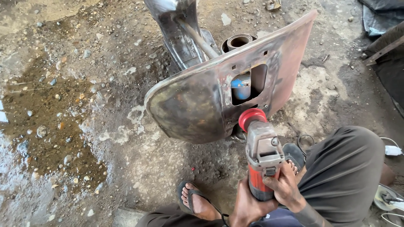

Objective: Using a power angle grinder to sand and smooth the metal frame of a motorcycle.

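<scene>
- Red and grey, the grinder [261, 157] stands nearly upright in the lower middle of the view, its red guard at the top meeting the lower edge of the metal panel [202, 98].
- Both hands grip the red body of the tool near its bottom end.
- The left hand [248, 206] wraps around the base from the lower left, fingers curled tight round the body.
- The right hand [286, 187] closes on the same body from the right, its fingers folded over the front just below the grey head.
- The metal panel is a wide, curved sheet, bare and rust-stained, darker and scorched toward its rounded left end, pinker toward the right.
- It tilts up from lower left to upper right and has a rectangular cutout [249, 84] near its middle, with small square holes around it.
- Through the cutout a blue object [240, 89] shows; what it is cannot be told.
- Behind the panel a dark metal frame with a slanting bar [198, 38] rises, and a short pipe [238, 41] stands beside it.
- A foot in a black sandal [195, 201] rests on the dirt ground at lower left of the hands.
- A knee in dark trousers [341, 168] fills the lower right.
- A muddy puddle [46, 122] with stones lies well apart at the left.
- White cables and a plug [392, 150] lie at the right edge.
</scene>
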